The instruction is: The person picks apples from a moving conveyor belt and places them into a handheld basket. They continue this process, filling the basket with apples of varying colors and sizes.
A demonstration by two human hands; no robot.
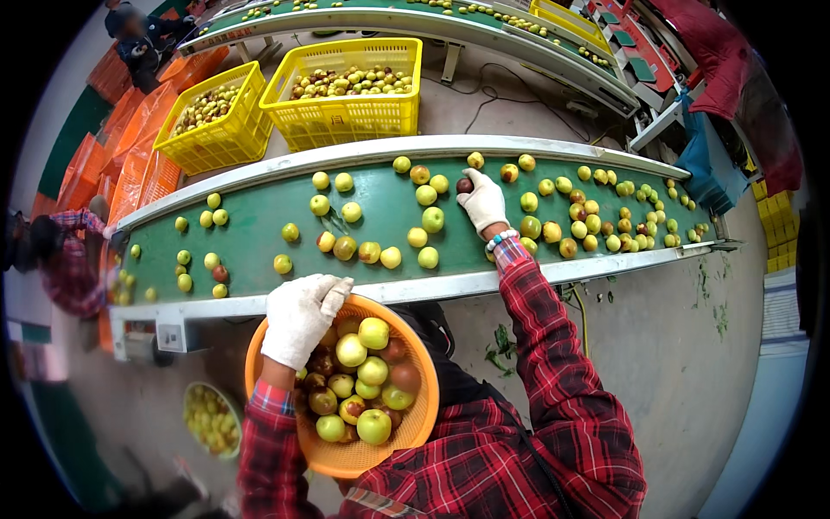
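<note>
My left hand [297, 318], in a white glove, grips the upper rim of an orange plastic basket [425, 415] close to the conveyor's near rail. Inside that basket lie green, yellow and brown-red jujubes [350, 350]. Over the green conveyor belt [379, 220] reaches my right hand [485, 202], gloved in white with a beaded bracelet at the wrist. Its thumb and fingers close around a dark red jujube [464, 185]. Loose jujubes surround it, among them a yellow-green one [433, 219] to the left and a dense group [577, 211] to the right.
Beyond the far rail [389, 144] stand two yellow crates [343, 123] of jujubes. A second conveyor [389, 19] runs behind them. Orange crates [130, 143] and two people are at left. A round container [237, 415] of fruit sits on the floor. Dark cables [493, 97] cross the floor.
</note>
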